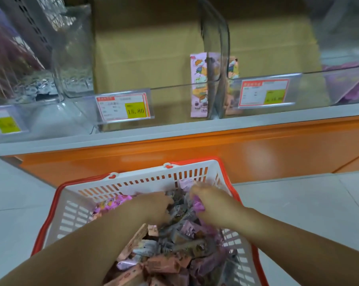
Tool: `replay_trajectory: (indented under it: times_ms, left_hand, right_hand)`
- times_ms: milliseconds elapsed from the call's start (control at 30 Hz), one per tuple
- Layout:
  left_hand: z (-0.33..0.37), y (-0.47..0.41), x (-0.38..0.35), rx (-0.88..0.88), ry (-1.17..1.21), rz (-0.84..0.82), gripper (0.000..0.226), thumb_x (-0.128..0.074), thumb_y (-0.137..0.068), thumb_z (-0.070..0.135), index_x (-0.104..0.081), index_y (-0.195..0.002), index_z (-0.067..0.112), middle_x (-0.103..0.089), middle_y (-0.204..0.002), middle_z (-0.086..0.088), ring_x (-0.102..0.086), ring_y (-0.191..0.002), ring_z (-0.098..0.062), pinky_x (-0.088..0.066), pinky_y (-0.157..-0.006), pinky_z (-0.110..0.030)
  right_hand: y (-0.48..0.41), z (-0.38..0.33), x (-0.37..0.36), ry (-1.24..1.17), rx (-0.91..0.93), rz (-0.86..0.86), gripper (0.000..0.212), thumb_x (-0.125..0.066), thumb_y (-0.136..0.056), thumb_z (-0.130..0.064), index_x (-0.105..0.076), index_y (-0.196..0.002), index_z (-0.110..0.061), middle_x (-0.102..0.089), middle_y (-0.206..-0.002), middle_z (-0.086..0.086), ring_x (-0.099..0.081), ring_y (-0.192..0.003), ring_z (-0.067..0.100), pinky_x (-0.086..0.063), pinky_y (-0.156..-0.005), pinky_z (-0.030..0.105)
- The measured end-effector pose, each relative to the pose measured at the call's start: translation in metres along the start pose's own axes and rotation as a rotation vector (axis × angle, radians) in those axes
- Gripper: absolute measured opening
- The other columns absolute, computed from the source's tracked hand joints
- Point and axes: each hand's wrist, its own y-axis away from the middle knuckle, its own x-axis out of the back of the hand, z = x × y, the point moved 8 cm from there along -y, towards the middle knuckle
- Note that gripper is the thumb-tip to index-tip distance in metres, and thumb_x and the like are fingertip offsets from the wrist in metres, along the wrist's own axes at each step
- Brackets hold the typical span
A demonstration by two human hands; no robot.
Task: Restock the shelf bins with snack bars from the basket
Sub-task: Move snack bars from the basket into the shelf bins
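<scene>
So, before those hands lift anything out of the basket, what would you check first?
1. Stock in the basket: ok, snack bars are heaped in it.
2. Hold of the left hand: cannot tell, its fingers are buried in the pile.
3. Hold of the right hand: cannot tell, it is blurred among pink wrappers.
4. Room in the middle bin: ok, only one pink bar stands at its right divider.
5. Bars match that bin: cannot tell, the wrapper prints are too blurred.
</scene>
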Motion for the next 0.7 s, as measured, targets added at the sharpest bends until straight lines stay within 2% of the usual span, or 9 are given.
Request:
replay_trajectory:
  times_ms: [133,233,267,367,400,467,567,633,700]
  left_hand:
    - [0.037,0.027,0.055,-0.137,0.199,0.140,0.045,-0.047,-0.099,0.028,-0.039,-0.142,0.024,-0.042,-0.145,0.001,-0.047,-0.124,-0.017,-0.036,-0.097,-0.023]
    - [0.071,0.045,0.084,-0.276,0.430,0.156,0.045,-0.059,-0.091,0.015,-0.048,-0.135,0.018,-0.050,-0.138,0.000,-0.052,-0.107,-0.006,-0.040,-0.081,-0.006]
    - [0.086,0.052,0.090,-0.334,0.512,0.135,0.046,-0.064,-0.086,0.018,-0.051,-0.130,0.016,-0.054,-0.132,-0.002,-0.055,-0.103,-0.008,-0.043,-0.080,-0.007]
    - [0.124,0.074,0.111,-0.470,0.685,0.164,0.054,-0.070,-0.071,0.033,-0.056,-0.122,0.020,-0.062,-0.123,-0.010,-0.060,-0.110,-0.035,-0.046,-0.096,-0.048]
    - [0.137,0.081,0.120,-0.513,0.722,0.211,0.050,-0.072,-0.073,0.031,-0.058,-0.121,0.021,-0.063,-0.122,-0.007,-0.060,-0.112,-0.034,-0.046,-0.099,-0.051]
    - [0.160,0.094,0.142,-0.572,0.777,0.360,0.034,-0.073,-0.081,0.023,-0.062,-0.114,0.021,-0.067,-0.115,-0.002,-0.063,-0.107,-0.022,-0.046,-0.100,-0.043]
    - [0.195,0.109,0.167,-0.619,0.916,0.492,0.021,-0.067,-0.086,0.011,-0.065,-0.104,0.022,-0.070,-0.099,-0.001,-0.061,-0.090,-0.015,-0.049,-0.091,-0.036]
    - [0.219,0.117,0.176,-0.661,0.993,0.507,0.020,-0.065,-0.086,0.009,-0.064,-0.102,0.021,-0.068,-0.096,-0.004,-0.060,-0.088,-0.015,-0.051,-0.085,-0.033]
    - [0.239,0.120,0.185,-0.693,1.030,0.519,0.019,-0.066,-0.082,0.016,-0.063,-0.100,0.020,-0.070,-0.090,-0.002,-0.064,-0.084,-0.011,-0.052,-0.076,-0.024]
  right_hand:
    - [0.045,0.005,0.086,-0.238,-0.022,0.247,0.023,-0.071,-0.078,-0.015,-0.049,-0.079,-0.024,-0.055,-0.075,-0.008,-0.050,-0.063,0.002,-0.039,-0.054,0.016]
    - [0.089,0.019,0.144,-0.433,-0.058,0.472,0.029,-0.080,-0.071,-0.014,-0.052,-0.071,-0.021,-0.055,-0.062,-0.009,-0.046,-0.051,0.001,-0.036,-0.050,0.013]
    - [0.103,0.027,0.158,-0.493,-0.072,0.538,0.030,-0.081,-0.070,-0.013,-0.051,-0.069,-0.019,-0.054,-0.060,-0.007,-0.045,-0.050,0.002,-0.035,-0.049,0.012]
    - [0.140,0.048,0.188,-0.669,-0.132,0.672,0.030,-0.080,-0.072,-0.019,-0.050,-0.068,-0.016,-0.058,-0.069,0.002,-0.050,-0.058,0.008,-0.037,-0.051,0.012]
    - [0.151,0.054,0.193,-0.760,-0.142,0.706,0.030,-0.079,-0.074,-0.019,-0.050,-0.069,-0.014,-0.059,-0.073,0.007,-0.056,-0.060,0.011,-0.043,-0.054,0.016]
    - [0.169,0.062,0.198,-0.965,-0.147,0.750,0.029,-0.077,-0.076,-0.016,-0.049,-0.069,-0.011,-0.057,-0.074,0.013,-0.061,-0.059,0.015,-0.051,-0.058,0.024]
    - [0.195,0.067,0.204,-1.209,-0.133,0.777,0.032,-0.075,-0.075,-0.020,-0.045,-0.068,-0.012,-0.055,-0.071,0.012,-0.059,-0.057,0.018,-0.051,-0.060,0.030]
    - [0.216,0.070,0.217,-1.188,-0.113,0.833,0.038,-0.078,-0.064,-0.034,-0.047,-0.073,-0.013,-0.059,-0.080,0.013,-0.062,-0.063,0.022,-0.054,-0.065,0.035]
    - [0.241,0.073,0.237,-0.930,-0.092,0.918,0.040,-0.081,-0.063,-0.034,-0.052,-0.087,-0.019,-0.064,-0.091,0.004,-0.065,-0.077,0.021,-0.056,-0.073,0.036]
